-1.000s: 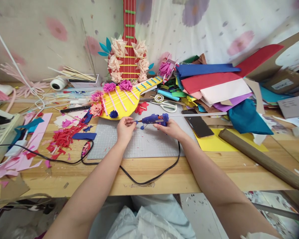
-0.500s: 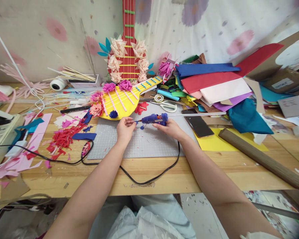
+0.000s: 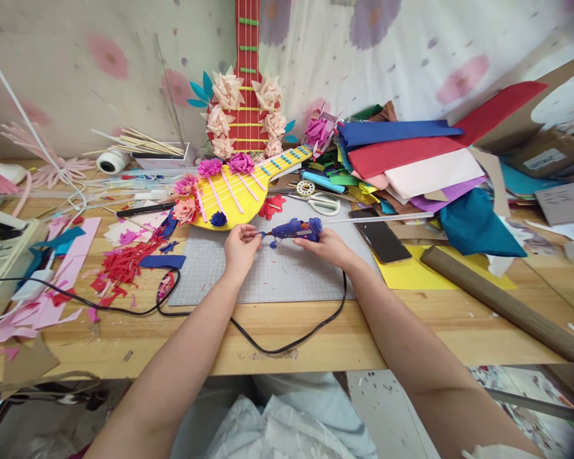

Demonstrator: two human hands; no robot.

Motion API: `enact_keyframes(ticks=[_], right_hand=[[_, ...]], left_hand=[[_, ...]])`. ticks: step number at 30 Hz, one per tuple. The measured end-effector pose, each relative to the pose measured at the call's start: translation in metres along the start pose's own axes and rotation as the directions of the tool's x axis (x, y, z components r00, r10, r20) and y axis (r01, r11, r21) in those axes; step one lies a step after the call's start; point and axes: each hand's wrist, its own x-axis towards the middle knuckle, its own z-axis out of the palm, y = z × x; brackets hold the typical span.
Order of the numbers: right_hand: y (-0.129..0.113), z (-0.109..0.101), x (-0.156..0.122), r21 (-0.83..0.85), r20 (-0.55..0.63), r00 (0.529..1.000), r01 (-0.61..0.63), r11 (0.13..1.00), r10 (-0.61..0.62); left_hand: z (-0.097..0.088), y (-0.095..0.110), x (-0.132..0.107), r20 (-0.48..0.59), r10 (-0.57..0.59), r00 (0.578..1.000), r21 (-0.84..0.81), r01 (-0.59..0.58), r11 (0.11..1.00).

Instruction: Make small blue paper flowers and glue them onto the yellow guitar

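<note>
Head view, looking down at a cluttered wooden table (image 3: pixel 411 331). At the centre of the frame the right hand (image 3: pixel 332 247) is wrapped around the handle of a blue glue gun (image 3: pixel 294 228), which lies nearly level just above a grey mat (image 3: pixel 268 274), its nozzle pointing toward the left of the frame. The left hand (image 3: pixel 240 245) meets that nozzle, with thumb and forefinger pressed together on a small dark blue piece (image 3: pixel 259 234) (too small to tell its shape). A long clear glue stick (image 3: pixel 382 220) runs out of the gun's back toward the right. The gun's black cord (image 3: pixel 249 335) loops along the table's near edge and off to the left.

Just above the hands lies a yellow paper guitar (image 3: pixel 234 194) dotted with paper flowers; a red guitar (image 3: pixel 246 95) stands behind it against the wall. A phone (image 3: pixel 380 239) and scissors (image 3: pixel 323 203) lie to the right of centre.

Risks, as a judgement: the fingertips sit right at the nozzle, so hot glue could burn them; the looped cord could snag on an arm and jerk the gun; glue could drip onto the mat.

Containers: a white tray (image 3: pixel 165 158) at upper left holds thin wooden sticks. A cardboard box (image 3: pixel 548 156) sits at the right edge; its contents cannot be seen.
</note>
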Motion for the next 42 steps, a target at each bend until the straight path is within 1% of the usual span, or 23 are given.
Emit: enact_keyframes(ticks=[11, 13, 16, 18, 20, 22, 24, 26, 29, 31, 33, 34, 35, 37, 38, 39, 40, 41, 42], right_hand=[[0.0, -0.002, -0.002, -0.004, 0.031, 0.999, -0.008, 1.0, 0.008], [-0.003, -0.005, -0.004, -0.004, 0.027, 0.999, -0.027, 1.0, 0.027], [-0.005, -0.012, -0.005, 0.011, 0.012, 0.996, -0.088, 0.996, 0.088], [-0.002, -0.017, -0.003, 0.023, -0.051, 0.991, -0.126, 0.992, 0.127], [0.006, -0.022, 0.003, 0.033, -0.18, 0.973, -0.137, 0.99, 0.141], [0.017, -0.024, 0.012, 0.008, -0.327, 0.934, -0.15, 0.989, 0.144], [0.026, -0.023, 0.021, -0.059, -0.428, 0.893, -0.183, 0.981, 0.141], [0.032, -0.02, 0.028, -0.141, -0.456, 0.881, -0.209, 0.968, 0.124], [0.03, -0.018, 0.03, -0.244, -0.458, 0.887, -0.194, 0.95, 0.064], [0.024, -0.022, 0.025, -0.308, -0.5, 0.865, -0.206, 0.929, 0.026], [0.015, -0.029, 0.015, -0.381, -0.541, 0.84, -0.272, 0.884, 0.025], [0.01, -0.033, 0.009, -0.421, -0.536, 0.843, -0.308, 0.853, 0.04], [0.004, -0.037, 0.003, -0.464, -0.508, 0.859, -0.341, 0.818, 0.07], [-0.009, -0.042, -0.008, -0.54, -0.378, 0.914, -0.349, 0.766, 0.149], [-0.015, -0.041, -0.012, -0.56, -0.304, 0.937, -0.324, 0.763, 0.175], [-0.022, -0.039, -0.015, -0.56, -0.233, 0.96, -0.265, 0.785, 0.158], [-0.029, -0.034, -0.016, -0.539, -0.166, 0.98, -0.182, 0.823, 0.109], [-0.035, -0.028, -0.015, -0.497, -0.099, 0.995, -0.078, 0.864, 0.033], [-0.04, -0.021, -0.014, -0.443, -0.034, 0.998, 0.035, 0.896, -0.056]], left_hand=[[0.0, -0.002, 0.001, 0.003, 0.0, 1.0, -0.016, 0.0, 1.0], [0.0, -0.002, 0.001, 0.006, 0.003, 1.0, -0.014, -0.003, 1.0], [-0.001, -0.002, 0.001, 0.009, -0.005, 1.0, -0.006, 0.005, 1.0], [-0.001, -0.001, 0.0, 0.012, -0.011, 1.0, -0.001, 0.011, 1.0], [-0.001, -0.001, -0.001, 0.021, -0.008, 1.0, 0.005, 0.008, 1.0], [-0.001, -0.002, -0.001, 0.032, 0.002, 0.999, 0.013, -0.003, 1.0], [-0.002, -0.004, -0.001, 0.039, 0.021, 0.999, 0.02, -0.022, 1.0], [-0.003, -0.006, 0.0, 0.044, 0.049, 0.998, 0.039, -0.051, 0.998], [-0.004, -0.007, 0.001, 0.066, 0.124, 0.99, 0.108, -0.131, 0.985], [-0.004, -0.006, -0.001, 0.096, 0.184, 0.978, 0.164, -0.198, 0.966], [-0.004, -0.002, -0.004, 0.134, 0.242, 0.961, 0.215, -0.266, 0.94], [-0.004, 0.0, -0.006, 0.157, 0.271, 0.95, 0.238, -0.302, 0.923], [-0.004, 0.002, -0.008, 0.183, 0.301, 0.936, 0.26, -0.342, 0.903], [-0.004, 0.004, -0.011, 0.24, 0.362, 0.901, 0.303, -0.423, 0.854], [-0.005, 0.005, -0.012, 0.271, 0.387, 0.881, 0.322, -0.462, 0.826], [-0.005, 0.005, -0.013, 0.307, 0.408, 0.86, 0.339, -0.499, 0.797], [-0.005, 0.005, -0.014, 0.345, 0.425, 0.837, 0.35, -0.535, 0.769], [-0.006, 0.005, -0.015, 0.386, 0.437, 0.812, 0.355, -0.568, 0.743], [-0.006, 0.005, -0.016, 0.427, 0.444, 0.788, 0.357, -0.598, 0.718]])
